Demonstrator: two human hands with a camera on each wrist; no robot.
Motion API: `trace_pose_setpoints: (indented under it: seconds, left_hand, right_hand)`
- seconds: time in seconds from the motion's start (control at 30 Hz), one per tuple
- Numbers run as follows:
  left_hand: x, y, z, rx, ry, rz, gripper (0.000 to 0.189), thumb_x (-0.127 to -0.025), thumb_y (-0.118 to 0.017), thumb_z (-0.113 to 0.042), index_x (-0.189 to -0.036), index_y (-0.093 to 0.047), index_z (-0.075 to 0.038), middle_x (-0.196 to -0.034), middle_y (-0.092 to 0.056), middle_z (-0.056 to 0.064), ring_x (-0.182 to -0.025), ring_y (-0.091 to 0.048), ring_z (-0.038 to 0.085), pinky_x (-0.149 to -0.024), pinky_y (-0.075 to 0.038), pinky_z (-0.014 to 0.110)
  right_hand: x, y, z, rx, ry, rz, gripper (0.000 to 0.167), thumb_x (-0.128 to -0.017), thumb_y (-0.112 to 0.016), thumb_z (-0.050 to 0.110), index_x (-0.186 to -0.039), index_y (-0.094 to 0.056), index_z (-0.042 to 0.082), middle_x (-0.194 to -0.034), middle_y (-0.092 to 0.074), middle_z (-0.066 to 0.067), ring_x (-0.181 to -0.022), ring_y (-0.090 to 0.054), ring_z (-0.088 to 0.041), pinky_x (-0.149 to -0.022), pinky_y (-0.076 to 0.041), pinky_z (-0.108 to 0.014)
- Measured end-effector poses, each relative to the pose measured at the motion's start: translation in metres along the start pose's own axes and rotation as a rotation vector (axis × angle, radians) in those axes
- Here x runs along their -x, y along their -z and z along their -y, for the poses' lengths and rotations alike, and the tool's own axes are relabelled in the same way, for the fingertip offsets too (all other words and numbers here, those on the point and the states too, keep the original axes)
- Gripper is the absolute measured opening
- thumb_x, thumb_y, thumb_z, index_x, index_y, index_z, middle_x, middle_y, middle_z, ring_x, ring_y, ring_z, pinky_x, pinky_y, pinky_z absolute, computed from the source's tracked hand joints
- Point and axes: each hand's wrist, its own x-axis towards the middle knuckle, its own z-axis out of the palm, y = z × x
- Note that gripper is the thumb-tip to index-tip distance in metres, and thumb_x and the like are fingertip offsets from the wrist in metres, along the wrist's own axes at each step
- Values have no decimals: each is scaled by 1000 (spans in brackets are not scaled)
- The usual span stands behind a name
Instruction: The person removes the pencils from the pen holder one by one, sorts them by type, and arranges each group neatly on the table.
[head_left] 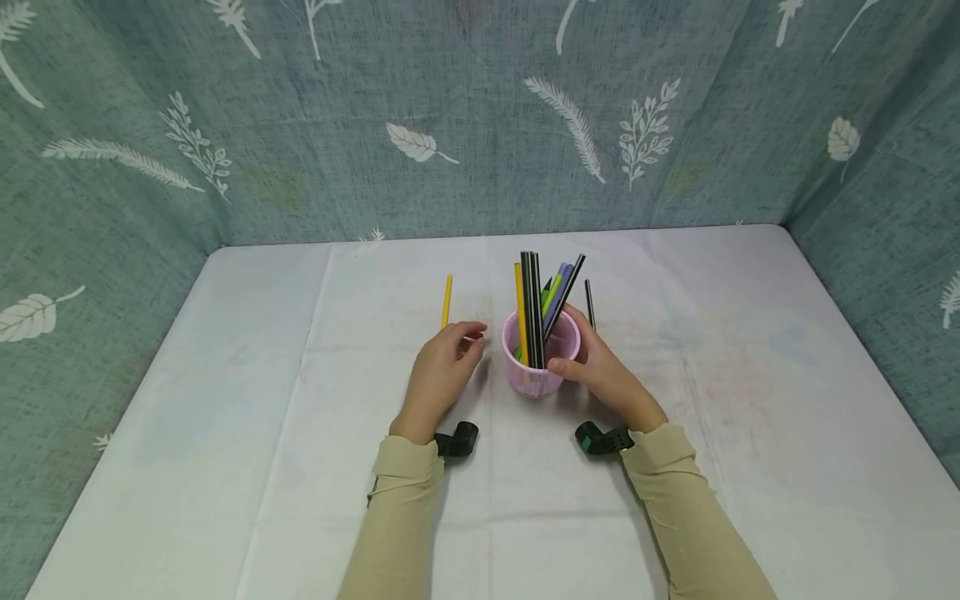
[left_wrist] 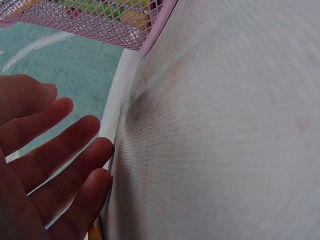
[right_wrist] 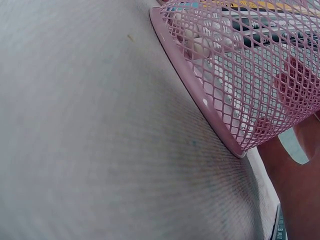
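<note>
A pink mesh pencil cup (head_left: pixel 534 382) stands upright on the table, holding several yellow, black, green and purple pencils (head_left: pixel 531 308). My right hand (head_left: pixel 600 367) grips the cup from its right side, thumb at the front and fingers around the back; in the right wrist view the fingers show partly through the mesh (right_wrist: pixel 230 100). To the left of the cup, and apart from it, is my left hand (head_left: pixel 442 371), its relaxed fingers (left_wrist: pixel 80 165) holding nothing. A yellow pencil (head_left: pixel 447 300) lies just beyond the left hand, its near end hidden. Behind the right hand lies a black pencil (head_left: pixel 589 302), partly covered.
A white cloth covers the table (head_left: pixel 225 467). Grey-green curtains (head_left: pixel 480 125) with white leaf prints hang behind it and at both sides. Each wrist carries a black camera mount (head_left: pixel 459 439).
</note>
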Motion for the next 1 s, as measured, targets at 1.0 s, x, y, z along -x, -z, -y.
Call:
trace_pose_setpoints:
  seconds: [1.0]
  left_hand:
    - [-2, -15, -22, 80, -70, -36, 43, -95, -32, -43, -112, -60, -16, -109, -59, -5, -104, -52, 7, -90, -40, 29]
  right_hand:
    - [-1, 2, -4, -6, 20, 8, 74, -81, -60, 15, -141, -18, 26, -139, -27, -3, -126, -28, -18, -102, -23, -45]
